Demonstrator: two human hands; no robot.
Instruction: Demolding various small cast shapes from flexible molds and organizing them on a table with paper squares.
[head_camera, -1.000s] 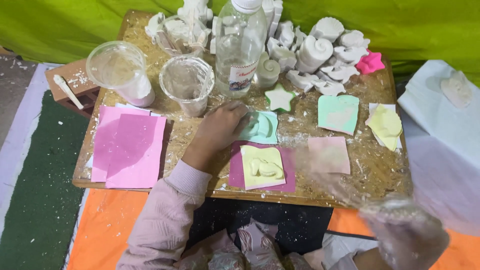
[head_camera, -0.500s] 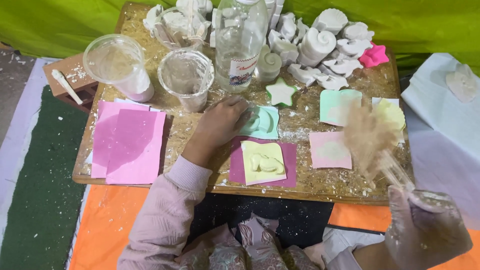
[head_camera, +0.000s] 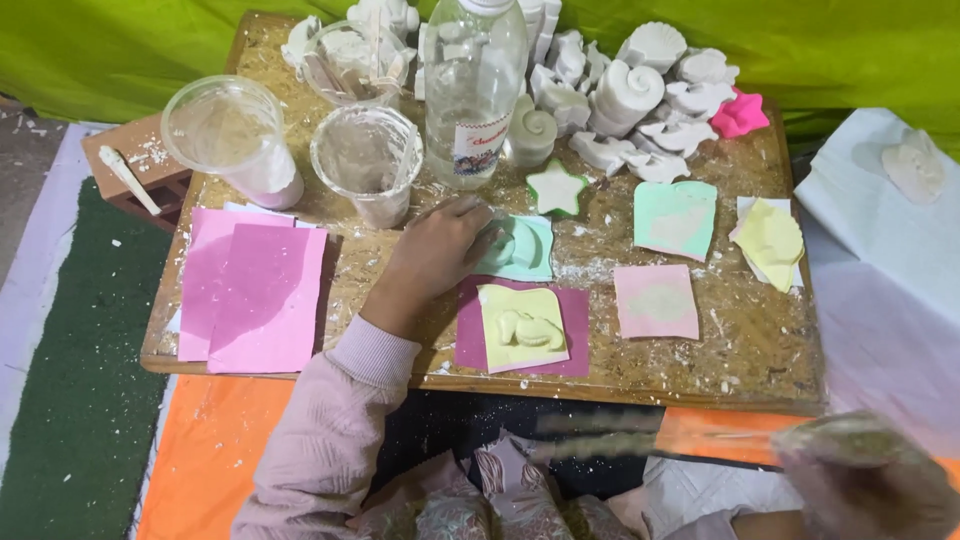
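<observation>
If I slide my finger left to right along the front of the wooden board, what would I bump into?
Pink sheets → left hand → yellow mold on a purple sheet → pink square mold

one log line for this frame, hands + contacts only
left hand: rests on teal mould, steadying | right hand: blurred, low right, off the board, holding a thin stick | yellow mould: untouched

A makeshift craft workspace for casting plaster shapes: a low chipboard table (head_camera: 760, 340) dusted with white powder, white shell casts (head_camera: 640, 90) piled at its far edge, coloured moulds (head_camera: 675, 215), mixing cups (head_camera: 365, 165) and a water bottle (head_camera: 475, 85).
</observation>
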